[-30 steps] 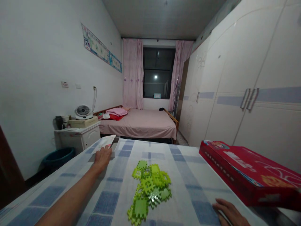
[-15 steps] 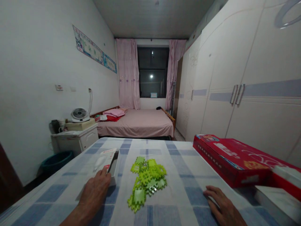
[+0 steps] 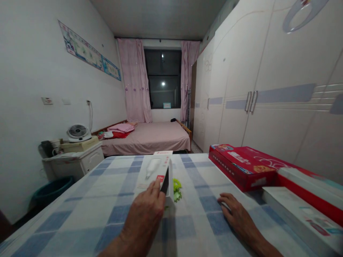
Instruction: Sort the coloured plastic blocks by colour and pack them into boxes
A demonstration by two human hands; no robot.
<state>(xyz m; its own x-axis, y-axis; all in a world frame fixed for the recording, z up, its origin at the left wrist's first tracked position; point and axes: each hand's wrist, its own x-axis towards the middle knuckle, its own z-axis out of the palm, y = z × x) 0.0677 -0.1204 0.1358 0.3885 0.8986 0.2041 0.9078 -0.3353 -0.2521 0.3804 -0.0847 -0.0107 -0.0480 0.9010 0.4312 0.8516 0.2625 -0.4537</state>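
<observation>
My left hand grips a white cardboard box printed with a bulb-like shape and a small red label. The fingers lie over the near end of its top, beside a dark gap along the right edge. Behind the box, bright green toothed plastic pieces lie on the table, mostly hidden by it. My right hand rests on the checked cloth, fingers loosely bent and a little apart, with nothing in them.
A blue and white checked tablecloth covers the table. To the right stand a red box and a white box. Beyond the table are a pink-covered bed, a small cabinet with a fan, and a tall wardrobe.
My left hand has carried the white box rightward, so it now covers most of the green pieces. My right hand stays on the cloth. The whole view has shifted to the right.
</observation>
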